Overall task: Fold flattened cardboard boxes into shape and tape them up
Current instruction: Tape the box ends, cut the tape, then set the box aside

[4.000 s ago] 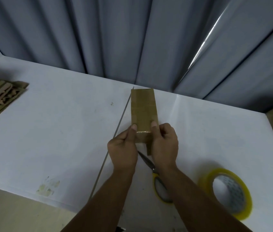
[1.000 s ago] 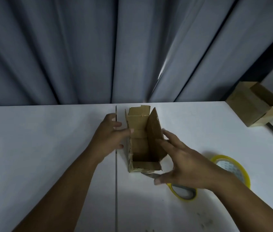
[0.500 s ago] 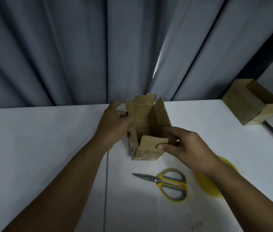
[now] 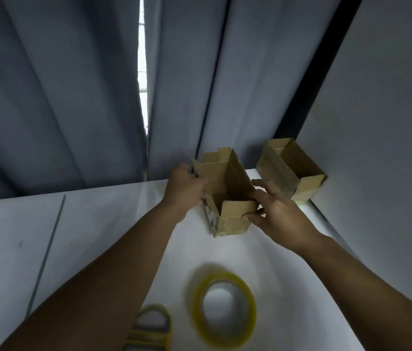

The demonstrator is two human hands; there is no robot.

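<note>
1. Step, my read: shaping. The box (image 4: 227, 198) stands upright on the counter (image 4: 98, 224) near frame centre, top flaps up and untaped.
2. Left hand (image 4: 184, 191) grip holds the box's left wall. Right hand (image 4: 278, 214) grip pinches the near flap and right wall.
3. Next probably: fold the flaps shut, then free a hand for the tape roll (image 4: 225, 310) at 6 o'clock of the box. Scissors (image 4: 149, 333) at 7 o'clock, blurred and cut off by the frame edge.
4. Second box (image 4: 288, 171), open-topped, at 2 o'clock, in the corner.
5. White counter. Grey curtain (image 4: 73, 97) at 12 o'clock with a light slit, plain wall (image 4: 377, 122) at 3 o'clock.
</note>
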